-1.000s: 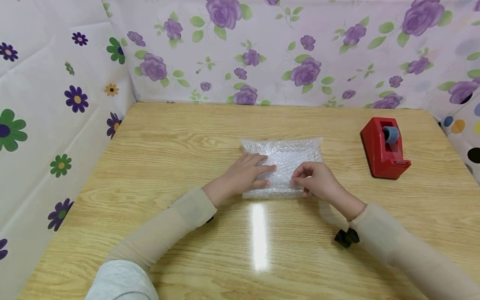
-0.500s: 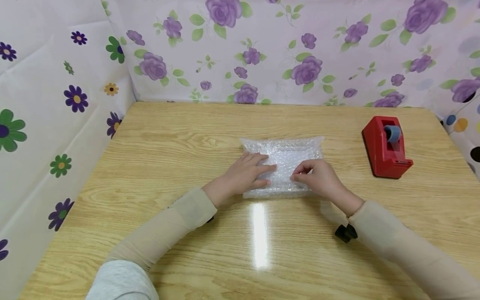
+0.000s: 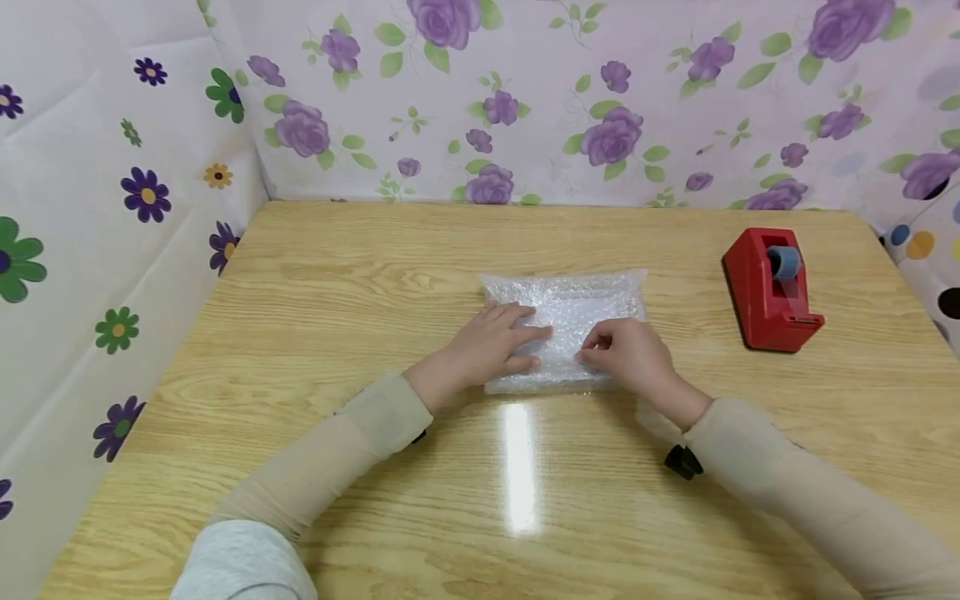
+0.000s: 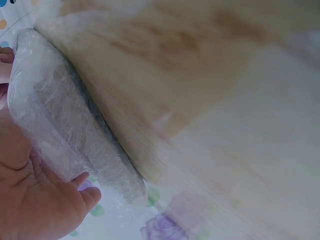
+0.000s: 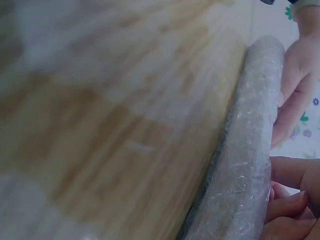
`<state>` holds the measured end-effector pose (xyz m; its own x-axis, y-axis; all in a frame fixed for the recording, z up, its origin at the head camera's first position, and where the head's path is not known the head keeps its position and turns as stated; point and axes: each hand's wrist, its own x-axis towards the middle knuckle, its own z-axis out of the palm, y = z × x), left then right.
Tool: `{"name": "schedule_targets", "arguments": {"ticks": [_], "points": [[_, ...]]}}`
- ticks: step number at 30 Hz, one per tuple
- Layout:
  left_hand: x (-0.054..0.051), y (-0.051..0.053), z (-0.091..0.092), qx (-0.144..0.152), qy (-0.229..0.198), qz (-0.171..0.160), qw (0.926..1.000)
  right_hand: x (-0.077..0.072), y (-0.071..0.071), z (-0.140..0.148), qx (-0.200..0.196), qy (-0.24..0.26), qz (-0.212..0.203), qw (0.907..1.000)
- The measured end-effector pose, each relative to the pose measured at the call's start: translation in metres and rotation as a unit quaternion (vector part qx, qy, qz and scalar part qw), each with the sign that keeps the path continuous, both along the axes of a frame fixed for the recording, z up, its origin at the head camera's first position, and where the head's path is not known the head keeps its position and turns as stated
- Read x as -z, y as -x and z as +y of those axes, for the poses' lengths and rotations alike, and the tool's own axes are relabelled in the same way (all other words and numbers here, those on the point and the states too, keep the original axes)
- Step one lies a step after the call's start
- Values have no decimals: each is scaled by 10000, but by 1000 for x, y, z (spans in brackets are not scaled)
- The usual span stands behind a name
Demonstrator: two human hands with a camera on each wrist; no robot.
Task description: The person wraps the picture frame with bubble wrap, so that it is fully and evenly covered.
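A flat package in clear bubble wrap (image 3: pixel 562 287) lies on the table in front of me; what is inside cannot be made out. My left hand (image 3: pixel 491 343) rests on its left part with the fingers spread. On the right half, the thumb and forefinger of my right hand (image 3: pixel 633 354) meet and pinch at the wrap's surface. In the right wrist view the thumb (image 5: pixel 287 170) touches the bubble wrap (image 5: pixel 240 180) and the other fingers are curled. The left wrist view has the wrap (image 4: pixel 75 120) edge-on beside my left palm (image 4: pixel 40 205).
A red tape dispenser (image 3: pixel 768 292) with a blue-cored roll stands to the right of the package. The wooden table (image 3: pixel 360 250) ends at a flowered cloth (image 3: pixel 420 158) behind and at another cloth (image 3: pixel 142 275) on the left.
My right hand has shifted slightly left over the wrap, its fingers drawing closer together. The left hand and the package have stayed in place.
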<state>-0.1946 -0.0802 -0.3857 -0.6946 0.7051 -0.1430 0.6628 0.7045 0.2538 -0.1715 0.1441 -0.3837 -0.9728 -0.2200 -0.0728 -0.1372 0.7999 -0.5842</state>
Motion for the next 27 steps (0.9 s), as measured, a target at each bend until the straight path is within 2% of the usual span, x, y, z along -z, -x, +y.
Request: {"name": "schedule_targets", "arguments": {"ticks": [8, 18, 23, 27], "points": [[-1, 1, 0, -6, -18, 16, 10000, 4, 1, -2, -6, -93, 452, 9989], [-2, 1, -3, -22, 32, 129, 9999, 1, 8, -7, -55, -435, 575, 9974], [-1, 0, -1, -35, 147, 109, 9998, 1, 11, -3, -564, -595, 932, 9923], [0, 0, 0, -42, 161, 80, 9998, 1, 6, 3, -1447, -575, 1295, 9793]]}}
